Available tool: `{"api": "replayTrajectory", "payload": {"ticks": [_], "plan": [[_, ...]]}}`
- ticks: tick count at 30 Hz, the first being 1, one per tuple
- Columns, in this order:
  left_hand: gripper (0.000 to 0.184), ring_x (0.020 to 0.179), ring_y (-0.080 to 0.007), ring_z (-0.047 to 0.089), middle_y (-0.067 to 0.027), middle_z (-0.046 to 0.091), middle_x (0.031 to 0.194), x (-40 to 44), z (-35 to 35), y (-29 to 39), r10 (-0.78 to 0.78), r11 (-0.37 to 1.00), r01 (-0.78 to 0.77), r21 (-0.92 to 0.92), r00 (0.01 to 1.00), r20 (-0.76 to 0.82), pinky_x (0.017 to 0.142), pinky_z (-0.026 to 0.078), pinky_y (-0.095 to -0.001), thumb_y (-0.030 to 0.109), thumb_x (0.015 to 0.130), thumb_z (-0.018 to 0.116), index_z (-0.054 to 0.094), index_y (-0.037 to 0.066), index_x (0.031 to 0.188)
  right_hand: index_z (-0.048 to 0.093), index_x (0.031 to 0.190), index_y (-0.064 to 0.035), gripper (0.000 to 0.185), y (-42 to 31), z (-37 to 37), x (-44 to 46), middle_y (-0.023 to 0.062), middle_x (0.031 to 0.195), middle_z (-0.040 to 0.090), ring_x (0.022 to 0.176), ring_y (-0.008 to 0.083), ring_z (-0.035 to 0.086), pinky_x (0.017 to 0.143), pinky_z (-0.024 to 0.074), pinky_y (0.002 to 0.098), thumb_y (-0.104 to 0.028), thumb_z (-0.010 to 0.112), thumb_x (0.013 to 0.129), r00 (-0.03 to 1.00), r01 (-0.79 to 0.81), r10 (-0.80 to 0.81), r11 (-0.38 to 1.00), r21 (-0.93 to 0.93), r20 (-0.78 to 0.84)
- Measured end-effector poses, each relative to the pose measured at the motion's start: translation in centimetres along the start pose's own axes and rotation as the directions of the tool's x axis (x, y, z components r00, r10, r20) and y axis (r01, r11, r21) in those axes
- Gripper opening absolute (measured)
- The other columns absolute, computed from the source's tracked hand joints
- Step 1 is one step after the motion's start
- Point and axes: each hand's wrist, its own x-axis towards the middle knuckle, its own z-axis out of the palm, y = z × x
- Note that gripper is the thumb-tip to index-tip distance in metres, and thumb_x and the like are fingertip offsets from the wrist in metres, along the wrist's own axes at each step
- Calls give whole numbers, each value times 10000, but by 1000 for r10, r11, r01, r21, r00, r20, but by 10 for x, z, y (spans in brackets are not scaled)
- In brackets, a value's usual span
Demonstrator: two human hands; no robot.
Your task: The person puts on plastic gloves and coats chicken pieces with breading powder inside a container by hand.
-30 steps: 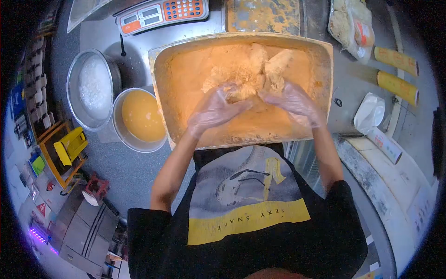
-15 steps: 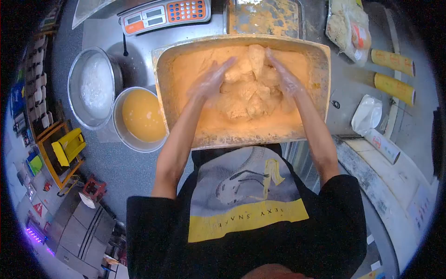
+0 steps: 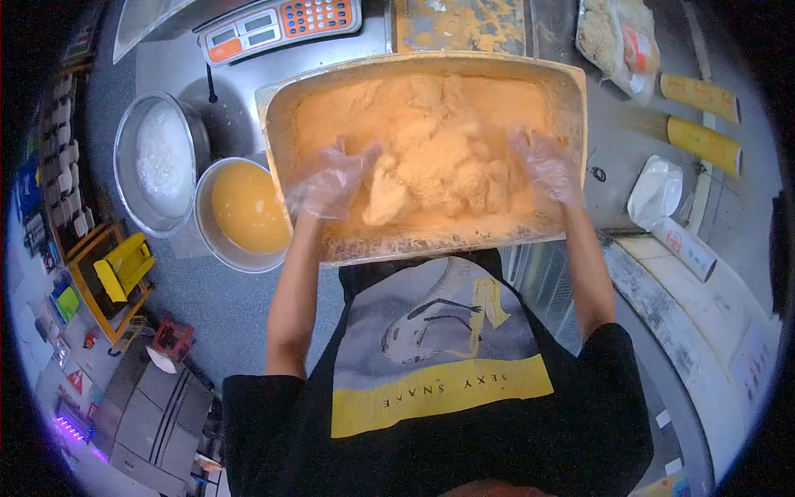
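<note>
A large rectangular tub (image 3: 273,153) holds orange breading powder (image 3: 339,108). Heaped in its middle are several lumpy pieces of powder-coated meat (image 3: 472,178), perhaps chicken; their exact kind is hidden by the coating. My left hand (image 3: 335,178), in a clear plastic glove, lies at the left of the heap with fingers apart, close to one coated piece (image 3: 387,195). On the opposite side my right hand (image 3: 548,166), gloved likewise, is beside the heap, its fingers stretched toward the powder. Neither hand grips a piece.
Left of the tub stand a metal bowl of orange liquid (image 3: 248,203) and a wider metal bowl with whitish contents (image 3: 163,161). Beyond the tub are a scale (image 3: 281,29) and a powder-smeared tray (image 3: 460,25). At right lie bagged food (image 3: 617,41), yellow rolls (image 3: 704,153) and a white jug (image 3: 656,190).
Both hands have moved apart and toward my body, away from the far side of the heap. The heap has spread, and a coated piece now lies at its near left.
</note>
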Motion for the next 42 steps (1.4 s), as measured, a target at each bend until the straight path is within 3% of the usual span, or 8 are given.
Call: {"api": "replayTrajectory", "payload": {"ticks": [3,6,10,16,24,27,31,42], "plan": [[652,1412,-232,287,-113,420,1470,35,33,-48,-41,996,43,-76,999,25,1165,219,-394,560,927,494,483,98,1388,495,1331,23,760,56,46,25,227,1325,538,1286,329,463,1087,335,378,-607,495,906,986,5,22,987,-160,167],[594,1420,-214,271,-74,406,1484,42,50,-54,172,985,-168,-39,970,174,1202,43,-393,559,933,486,529,150,1362,451,1378,7,815,111,91,53,226,1451,396,1376,317,338,1127,274,389,-641,504,887,948,1,-220,725,689,230],[586,1436,-203,233,-50,369,1506,62,72,-86,621,764,-547,-341,767,160,1185,-101,-371,561,950,442,488,183,1395,385,1432,-14,803,51,111,27,201,1513,299,1414,293,254,1155,203,378,-609,505,907,883,22,-220,901,432,414],[684,1313,-236,457,-186,495,1386,35,67,-10,309,505,-130,-853,950,38,1144,277,-394,316,894,676,369,7,1422,453,1376,-4,676,8,94,38,168,1393,473,1313,244,410,1094,299,362,-471,576,904,848,-1,-271,859,513,455],[683,1095,-229,608,-182,643,1170,-6,33,9,382,867,-397,-301,917,-111,976,457,-378,347,830,722,438,-14,1335,534,1243,6,474,-30,33,2,116,1147,641,1060,244,606,906,483,357,-179,691,836,565,825,-817,562,-61,116],[655,1113,-286,608,-195,614,1223,4,22,-29,470,863,-492,-117,866,-171,964,471,-406,439,861,651,469,10,1320,538,1252,1,457,26,34,19,116,1120,644,1049,215,600,912,479,354,-213,673,871,821,385,-566,648,657,77],[682,1142,-343,590,-218,520,1347,44,6,-47,227,925,-38,379,853,-469,974,470,-433,510,889,564,461,6,1338,515,1286,-1,519,40,44,82,114,1256,587,1173,196,533,1002,414,352,-347,627,916,919,393,-332,723,569,-213],[825,1353,-204,396,-183,405,1467,77,66,20,250,753,-376,-541,923,-293,1110,298,-354,729,903,301,400,117,1448,373,1464,-123,663,-37,52,31,89,1517,345,1412,221,283,1121,284,379,-562,398,967,982,53,-150,805,591,116]]}}
